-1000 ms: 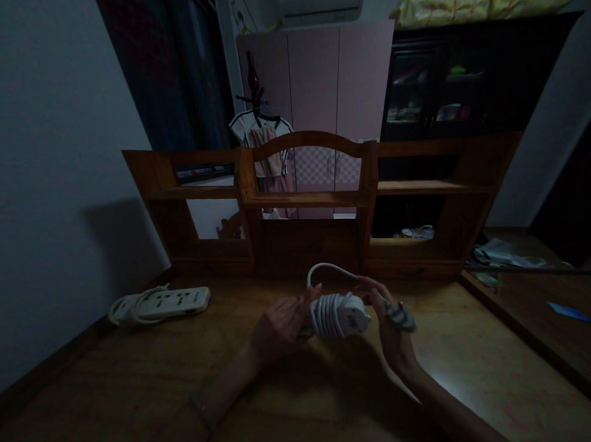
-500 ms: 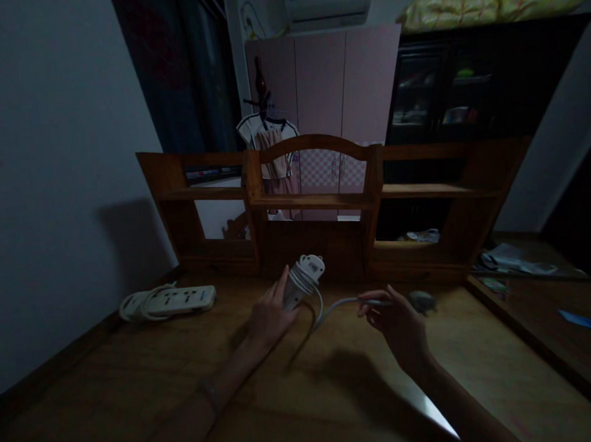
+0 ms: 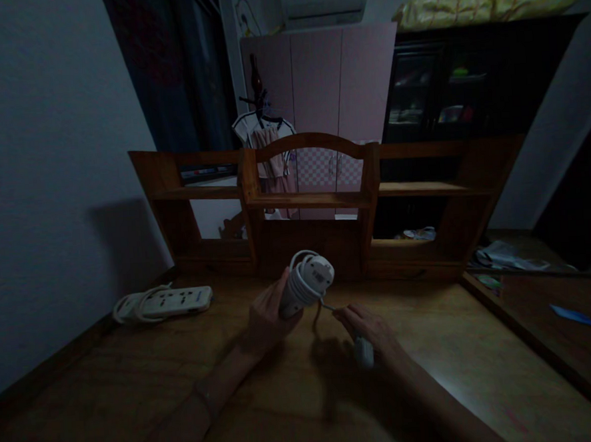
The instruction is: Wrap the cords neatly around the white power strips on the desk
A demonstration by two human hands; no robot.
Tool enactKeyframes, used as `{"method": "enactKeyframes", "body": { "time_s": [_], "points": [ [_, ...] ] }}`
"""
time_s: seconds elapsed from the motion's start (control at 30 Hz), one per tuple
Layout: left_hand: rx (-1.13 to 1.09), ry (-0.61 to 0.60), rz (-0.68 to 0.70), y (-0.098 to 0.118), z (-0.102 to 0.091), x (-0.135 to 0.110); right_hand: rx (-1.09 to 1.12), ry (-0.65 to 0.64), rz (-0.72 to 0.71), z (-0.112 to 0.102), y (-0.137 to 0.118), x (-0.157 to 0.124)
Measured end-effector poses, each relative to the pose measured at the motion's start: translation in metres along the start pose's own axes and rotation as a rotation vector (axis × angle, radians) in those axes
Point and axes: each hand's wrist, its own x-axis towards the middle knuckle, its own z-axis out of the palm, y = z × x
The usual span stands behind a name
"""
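My left hand (image 3: pixel 269 317) is closed around a white power strip (image 3: pixel 316 275), tilted with one end toward the back of the desk. Several turns of its pale cord (image 3: pixel 300 289) are wound about it. In my right hand (image 3: pixel 371 328) the free run of the cord is pinched close to the strip. A grey plug (image 3: pixel 364 352) hangs below that hand, slightly blurred. Another white power strip (image 3: pixel 186 300) lies on the desk at the left, with its own cord looped over one end.
The wooden desktop (image 3: pixel 267 409) carries a wooden shelf unit (image 3: pixel 314 200) along its back. A wall (image 3: pixel 48 196) borders the left side. A raised wooden edge (image 3: pixel 528 347) runs down the right, with a blue flat item (image 3: pixel 573 315) beyond it.
My right hand has moved left, bringing the cord and plug nearer the power strip. The strip in my left hand has lifted slightly and turned its end more toward me.
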Motion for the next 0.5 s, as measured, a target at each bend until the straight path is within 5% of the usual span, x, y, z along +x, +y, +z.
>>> {"method": "enactKeyframes", "body": {
  "time_s": [0.1,0.23,0.4,0.5],
  "points": [
    [-0.002,-0.087,0.314,0.005,-0.003,-0.004,0.132,0.058,0.021,0.000,0.013,-0.002],
    [0.009,-0.178,0.661,0.014,-0.006,-0.007,0.466,0.186,0.220,0.001,0.025,0.004],
    [0.130,-0.317,0.844,0.024,-0.008,-0.003,1.065,0.229,0.533,-0.010,0.021,0.021],
    [0.155,-0.372,0.843,0.026,-0.006,0.000,1.299,0.122,0.587,-0.018,0.014,0.025]
  ]
}}
